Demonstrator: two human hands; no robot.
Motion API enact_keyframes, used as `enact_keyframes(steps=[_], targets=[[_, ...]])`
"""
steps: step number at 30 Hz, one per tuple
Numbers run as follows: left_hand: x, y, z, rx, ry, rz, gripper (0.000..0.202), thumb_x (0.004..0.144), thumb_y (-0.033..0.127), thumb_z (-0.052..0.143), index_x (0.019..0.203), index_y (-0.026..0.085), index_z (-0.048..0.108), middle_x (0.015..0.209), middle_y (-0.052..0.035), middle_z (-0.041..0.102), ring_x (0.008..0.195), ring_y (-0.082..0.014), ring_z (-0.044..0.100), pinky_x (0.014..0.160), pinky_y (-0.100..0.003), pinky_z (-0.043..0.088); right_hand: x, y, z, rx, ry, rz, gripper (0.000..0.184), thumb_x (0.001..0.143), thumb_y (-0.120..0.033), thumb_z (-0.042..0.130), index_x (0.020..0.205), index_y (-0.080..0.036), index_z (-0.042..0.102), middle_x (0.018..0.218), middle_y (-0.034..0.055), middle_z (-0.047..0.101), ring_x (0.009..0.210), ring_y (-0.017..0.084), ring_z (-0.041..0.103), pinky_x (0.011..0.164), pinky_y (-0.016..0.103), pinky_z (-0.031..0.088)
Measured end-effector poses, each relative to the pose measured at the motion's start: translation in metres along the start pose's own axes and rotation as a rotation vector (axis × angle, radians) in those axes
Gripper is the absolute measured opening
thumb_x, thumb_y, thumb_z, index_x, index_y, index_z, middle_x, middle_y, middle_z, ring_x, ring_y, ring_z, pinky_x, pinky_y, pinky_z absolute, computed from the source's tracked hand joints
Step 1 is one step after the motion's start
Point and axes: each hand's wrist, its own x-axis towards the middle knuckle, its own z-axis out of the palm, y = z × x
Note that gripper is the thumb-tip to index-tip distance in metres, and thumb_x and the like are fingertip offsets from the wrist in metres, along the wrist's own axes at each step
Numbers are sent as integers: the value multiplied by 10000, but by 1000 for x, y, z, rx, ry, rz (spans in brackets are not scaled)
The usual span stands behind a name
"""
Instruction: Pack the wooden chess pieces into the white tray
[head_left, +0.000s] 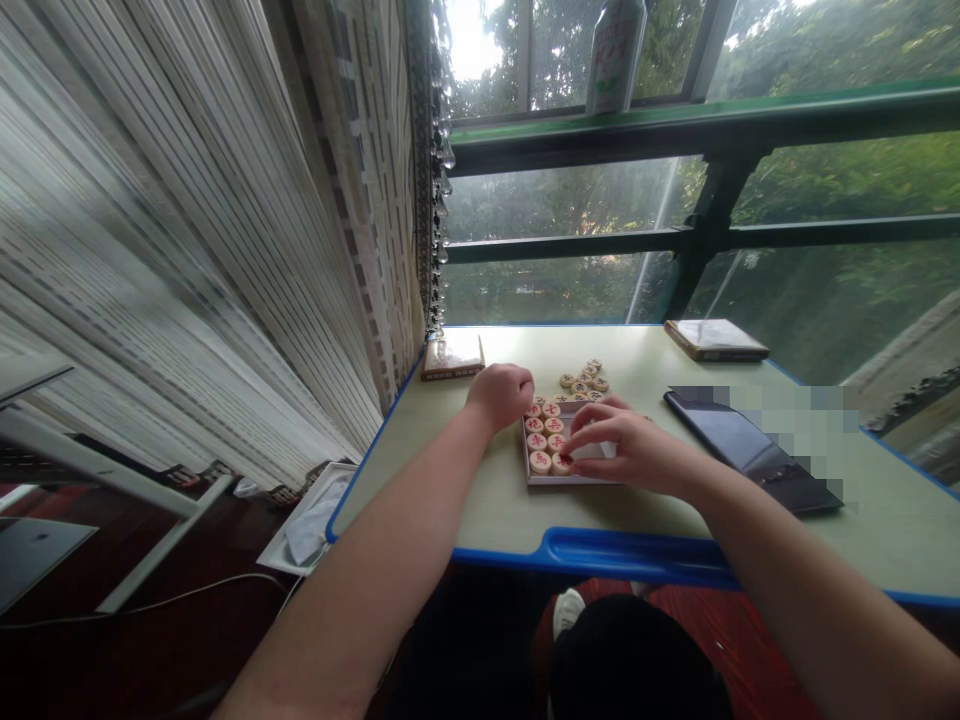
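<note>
A shallow box (534,480) on the table holds two columns of round Chinese chess pieces with red characters along its left side. My right hand (637,445) reaches over the box from the right, its fingertips closed at the edge of a Chinese chess piece (560,463) in the near row. Curled into a fist, my left hand (502,393) is at the box's far left corner; whatever it holds, if anything, is hidden. Beyond the box lies a loose cluster of Chinese chess pieces (583,381). My right hand partly covers the box's right side.
A flat box (453,356) lies at the table's far left, another (716,340) at the far right. To the right is a dark tablet-like slab (750,450), partly blurred out. A can (616,55) stands on the window rail. Curtains (300,200) hang at left.
</note>
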Motion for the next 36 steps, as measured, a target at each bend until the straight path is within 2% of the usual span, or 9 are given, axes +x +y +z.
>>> enact_keyframes(steps=[10,32,36], targets=[[0,-5,-1,17,-13,-36,281,728,170,424,682,184,701,712,-45,689,698,-165,610,685,-267,458,2,-1,-1,38,-17,11,184,752,-419,630,828,-290,736,866,44,615,881,205,514,853,388,356],[1,-7,1,5,-20,-22,276,708,160,429,670,183,701,704,-44,692,695,-160,616,697,-263,457,2,-2,-4,38,-23,39,181,745,-405,639,846,-279,722,872,44,631,954,230,492,879,387,337],[1,-7,1,4,-23,-23,280,714,166,425,669,180,701,702,-45,692,698,-161,617,701,-264,457,3,-2,-2,48,-32,29,187,748,-431,631,811,-285,728,831,42,624,894,216,508,871,390,333]])
